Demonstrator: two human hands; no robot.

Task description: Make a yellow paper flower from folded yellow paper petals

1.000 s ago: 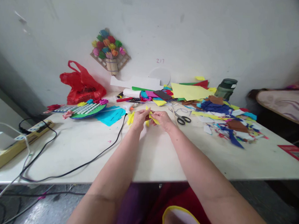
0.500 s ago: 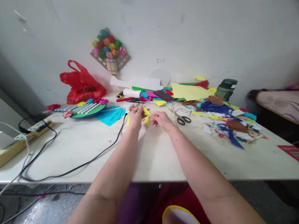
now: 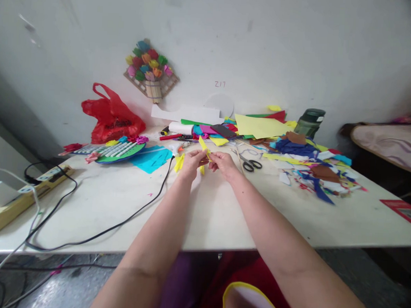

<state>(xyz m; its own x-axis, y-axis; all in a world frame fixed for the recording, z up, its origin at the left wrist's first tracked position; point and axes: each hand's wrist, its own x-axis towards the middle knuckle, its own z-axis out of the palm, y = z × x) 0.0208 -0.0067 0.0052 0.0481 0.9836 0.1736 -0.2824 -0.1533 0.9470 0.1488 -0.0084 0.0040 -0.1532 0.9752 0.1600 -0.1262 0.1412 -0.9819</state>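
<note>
Between my hands is a strip of yellow crepe paper (image 3: 203, 143), its upper end sticking up above my fingers. My left hand (image 3: 192, 164) pinches it from the left, and my right hand (image 3: 222, 164) pinches its lower part from the right, the fingertips of both almost touching. More yellow paper pieces (image 3: 179, 162) lie on the table beside my left hand. Just behind that hand is a glue gun (image 3: 177, 149), partly hidden, with a black cord running from it. Black-handled scissors (image 3: 252, 165) rest to the right of my right hand, near thin wooden sticks (image 3: 240, 158).
A heap of paper scraps (image 3: 305, 154) covers the right side, with a green bottle (image 3: 309, 122) behind it. At left are a red plastic bag (image 3: 113, 117), a green craft board (image 3: 121, 152), blue paper (image 3: 152, 158) and a power strip (image 3: 27, 200). Black cord (image 3: 119, 224) crosses the table.
My hands have come closer together. The yellow strip has turned and now points up and left from my fingertips, and the yellow pieces beside my left hand show more.
</note>
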